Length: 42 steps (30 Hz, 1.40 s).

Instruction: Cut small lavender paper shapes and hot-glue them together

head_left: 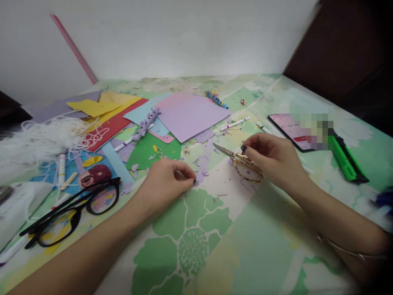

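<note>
My left hand point(168, 180) is closed in a pinch at the near end of a narrow purple paper strip point(205, 159). The strip has small cuts along its edge and lies on the patterned tablecloth. Gold-handled scissors point(248, 167) sit to the right of the strip, blades pointing left toward its far end. My right hand point(270, 155) is closed at the scissor handles, with its fingertips partly hidden behind the thumb. Small purple paper snippets point(219, 196) are scattered between the hands.
Coloured paper sheets point(190, 116) and a fringed purple paper roll point(145, 125) lie behind the left hand. Black glasses point(76, 215), white string point(46, 141) and a power strip point(21, 205) crowd the left. On the right are a phone point(288, 127) and a green cutter point(345, 159).
</note>
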Motion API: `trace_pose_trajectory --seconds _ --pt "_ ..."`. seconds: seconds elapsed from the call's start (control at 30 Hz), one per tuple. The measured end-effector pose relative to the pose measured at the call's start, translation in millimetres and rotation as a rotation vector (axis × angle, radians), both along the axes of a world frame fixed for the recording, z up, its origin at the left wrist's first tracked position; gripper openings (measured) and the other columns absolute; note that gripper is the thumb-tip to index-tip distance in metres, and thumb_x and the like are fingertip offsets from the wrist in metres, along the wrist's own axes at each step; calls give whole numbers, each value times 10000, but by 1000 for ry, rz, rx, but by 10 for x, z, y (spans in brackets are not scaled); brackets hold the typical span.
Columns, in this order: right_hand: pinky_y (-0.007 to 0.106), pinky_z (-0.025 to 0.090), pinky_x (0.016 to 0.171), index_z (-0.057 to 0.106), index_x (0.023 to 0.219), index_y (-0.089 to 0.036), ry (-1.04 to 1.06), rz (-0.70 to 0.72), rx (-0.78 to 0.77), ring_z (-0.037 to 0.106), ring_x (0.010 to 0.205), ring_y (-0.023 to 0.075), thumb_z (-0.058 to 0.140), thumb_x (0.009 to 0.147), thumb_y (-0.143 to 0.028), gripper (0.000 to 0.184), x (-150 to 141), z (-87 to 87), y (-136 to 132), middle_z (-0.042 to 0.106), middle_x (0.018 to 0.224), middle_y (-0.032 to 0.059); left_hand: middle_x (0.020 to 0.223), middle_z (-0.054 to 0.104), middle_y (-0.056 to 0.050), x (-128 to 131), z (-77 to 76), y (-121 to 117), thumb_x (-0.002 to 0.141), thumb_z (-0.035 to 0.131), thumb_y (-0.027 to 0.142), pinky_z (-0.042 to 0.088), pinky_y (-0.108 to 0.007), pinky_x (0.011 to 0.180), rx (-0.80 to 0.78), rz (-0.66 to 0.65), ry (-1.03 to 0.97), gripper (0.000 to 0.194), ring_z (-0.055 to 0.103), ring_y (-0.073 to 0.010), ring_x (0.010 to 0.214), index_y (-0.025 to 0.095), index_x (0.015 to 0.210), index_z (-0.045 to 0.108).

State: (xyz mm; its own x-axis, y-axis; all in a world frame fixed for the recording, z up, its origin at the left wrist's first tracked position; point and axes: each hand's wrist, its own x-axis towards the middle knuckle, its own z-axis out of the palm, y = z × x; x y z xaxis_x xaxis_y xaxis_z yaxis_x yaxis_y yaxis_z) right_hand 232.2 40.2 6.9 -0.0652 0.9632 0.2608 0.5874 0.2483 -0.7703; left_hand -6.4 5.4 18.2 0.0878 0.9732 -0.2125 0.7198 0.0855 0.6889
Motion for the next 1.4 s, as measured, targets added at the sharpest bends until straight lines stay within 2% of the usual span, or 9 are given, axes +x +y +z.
trace_pose_trajectory --seconds 0.17,0.3,0.47,0.57,0.73,0.83,0.97,1.2,1.4 --pt "270 412 565 640 786 -192 -41 29 -13 559 612 131 581 755 -239 81 8 -7 8 639 715 11 604 689 -3 -79 -1 56 651 625 200 431 -246 517 -7 5 64 97 623 -162 553 195 687 715" --pt "270 411 562 643 793 -190 -45 19 -12 565 609 129 585 759 -250 90 17 -11 13 642 720 12 588 686 3 -175 72 90 662 648 246 434 -270 493 13 91 79 76 588 -148 437 196 704 687" --pt "270 414 559 656 804 -203 -65 -1 -13 578 600 127 591 759 -247 90 28 -16 18 656 727 4 562 672 8 -307 176 151 669 679 203 433 -307 584 270 206 306 35 603 -172 498 212 688 708" --pt "267 412 552 655 796 -206 -77 -5 -20 574 582 125 589 761 -251 88 26 -14 15 653 699 -2 589 680 5 -353 130 196 691 672 184 428 -317 629 322 162 354 64 608 -182 552 223 704 721" --pt "261 410 553 651 784 -202 -98 8 -27 572 592 124 582 762 -255 89 17 -19 14 648 696 -4 878 715 -50 -347 -64 255 748 658 237 430 -315 643 365 32 326 130 599 -183 657 194 854 721" --pt "259 405 553 647 783 -201 -112 33 -29 564 594 123 578 764 -257 91 15 -34 12 647 708 -2 833 675 -47 -332 -125 272 745 677 265 419 -307 631 350 -39 335 146 569 -183 676 188 862 715" --pt "266 404 559 647 798 -202 -141 43 -39 559 589 126 561 775 -267 110 16 -33 6 654 715 3 682 614 -4 -325 -116 281 724 671 211 404 -294 611 272 -27 322 96 534 -162 611 204 808 717" --pt "292 391 597 644 827 -198 -526 -14 -79 587 677 175 609 740 -303 141 69 47 58 664 800 29 628 624 -4 -315 -99 283 749 608 214 392 -300 597 253 16 285 102 546 -173 597 211 756 710" --pt "287 367 559 649 823 -205 -698 46 -165 586 673 191 608 742 -309 138 111 26 109 667 772 41 833 686 -37 -342 -102 286 706 596 153 417 -326 677 423 152 396 71 565 -179 647 204 755 600"
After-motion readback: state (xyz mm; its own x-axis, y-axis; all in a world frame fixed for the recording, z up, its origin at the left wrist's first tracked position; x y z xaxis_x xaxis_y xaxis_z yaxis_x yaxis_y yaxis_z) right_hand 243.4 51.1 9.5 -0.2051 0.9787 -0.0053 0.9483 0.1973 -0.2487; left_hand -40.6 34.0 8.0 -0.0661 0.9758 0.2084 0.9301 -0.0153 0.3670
